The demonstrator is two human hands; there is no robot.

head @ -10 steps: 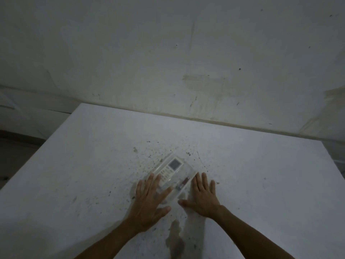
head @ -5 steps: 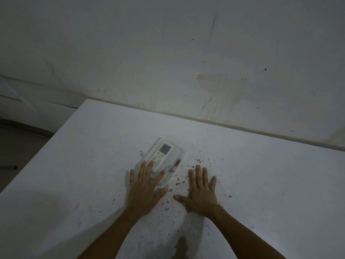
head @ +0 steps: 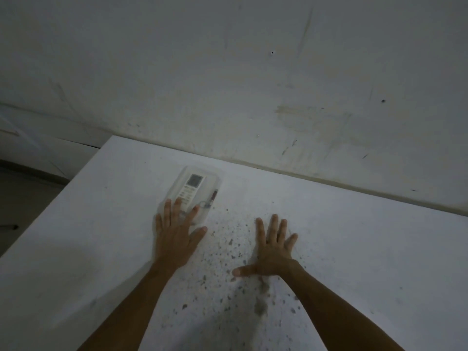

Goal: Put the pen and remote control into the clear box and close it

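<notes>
Box (head: 192, 192) sits far-left on table (head: 354, 249), remote (head: 190, 190) inside, pen (head: 212, 198) along remote's right. Left hand (head: 177, 239) flat on box's near end. Right hand (head: 272, 252) flat on table, right of box, apart from it.

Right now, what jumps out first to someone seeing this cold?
The clear box left of centre on the white table, with the remote control and the pen inside it. The left hand lies flat, fingers spread over the box's near end; the right hand lies flat on bare table to the right. Dark specks scatter between the hands.
</notes>
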